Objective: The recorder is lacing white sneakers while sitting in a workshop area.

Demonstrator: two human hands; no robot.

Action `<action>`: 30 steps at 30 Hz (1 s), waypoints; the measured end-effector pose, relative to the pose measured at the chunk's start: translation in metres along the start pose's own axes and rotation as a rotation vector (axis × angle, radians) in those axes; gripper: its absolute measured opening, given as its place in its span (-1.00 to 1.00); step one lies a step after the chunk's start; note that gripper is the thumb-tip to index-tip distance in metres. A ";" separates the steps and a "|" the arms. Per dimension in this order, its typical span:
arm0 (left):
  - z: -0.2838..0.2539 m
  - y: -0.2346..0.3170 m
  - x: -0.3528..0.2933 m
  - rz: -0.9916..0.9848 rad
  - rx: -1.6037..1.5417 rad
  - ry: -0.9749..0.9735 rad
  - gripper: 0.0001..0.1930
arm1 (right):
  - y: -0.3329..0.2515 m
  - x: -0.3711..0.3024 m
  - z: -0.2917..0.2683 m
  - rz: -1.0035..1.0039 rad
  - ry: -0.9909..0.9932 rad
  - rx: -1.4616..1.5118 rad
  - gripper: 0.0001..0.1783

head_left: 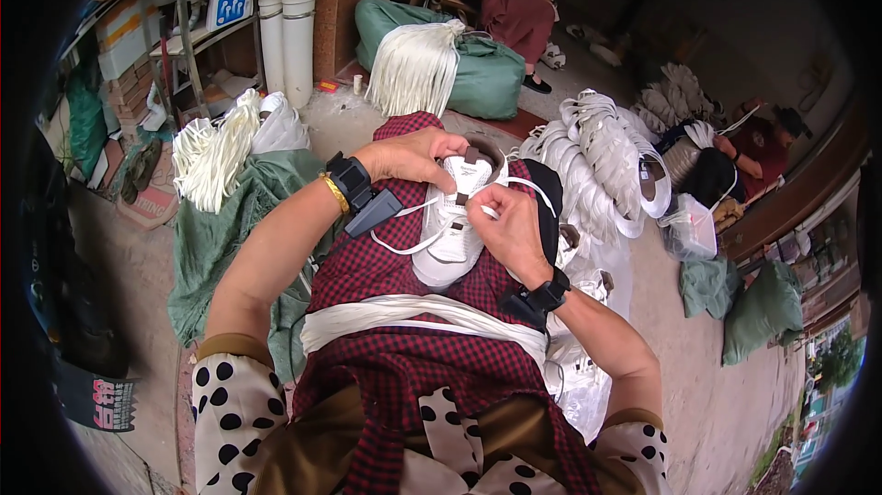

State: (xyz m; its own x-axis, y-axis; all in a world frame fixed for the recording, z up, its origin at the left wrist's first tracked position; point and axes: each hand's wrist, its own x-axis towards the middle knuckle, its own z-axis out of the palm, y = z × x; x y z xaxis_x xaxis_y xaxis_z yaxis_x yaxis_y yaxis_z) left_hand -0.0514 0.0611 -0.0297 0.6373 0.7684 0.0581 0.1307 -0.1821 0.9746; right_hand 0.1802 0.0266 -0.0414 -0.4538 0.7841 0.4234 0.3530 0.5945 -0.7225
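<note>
Resting toe-inward on the checked apron (354, 279), the shoe (446, 251) appears part laced: white lace (409, 250) crosses the front, loose lengths remain on both sides, and upper rows seem outstanding. The left hand (411, 155) curls half closed around its upper left side; the right hand (511, 230), fingertips nearly together, pinches lace and hides eyelets. A hank (413, 63), green sack (496, 81) and piled shoes (593, 150) lie beyond, obstructing nothing.
</note>
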 end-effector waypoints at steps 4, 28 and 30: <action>0.000 0.000 0.000 -0.018 -0.010 -0.008 -0.46 | 0.002 0.001 -0.002 -0.022 -0.039 -0.024 -0.84; 0.029 -0.001 -0.029 0.328 0.659 0.400 -0.83 | 0.020 -0.006 0.013 0.269 -0.057 0.682 -0.86; 0.028 -0.001 -0.029 0.298 0.668 0.377 -0.87 | 0.021 -0.004 0.011 0.247 -0.069 0.615 -0.86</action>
State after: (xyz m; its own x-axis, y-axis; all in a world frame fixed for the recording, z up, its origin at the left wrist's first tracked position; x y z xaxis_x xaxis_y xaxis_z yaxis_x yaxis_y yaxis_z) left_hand -0.0486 0.0218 -0.0384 0.4339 0.7633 0.4786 0.4968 -0.6459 0.5796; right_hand 0.1802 0.0340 -0.0647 -0.4783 0.8587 0.1840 -0.0687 0.1723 -0.9826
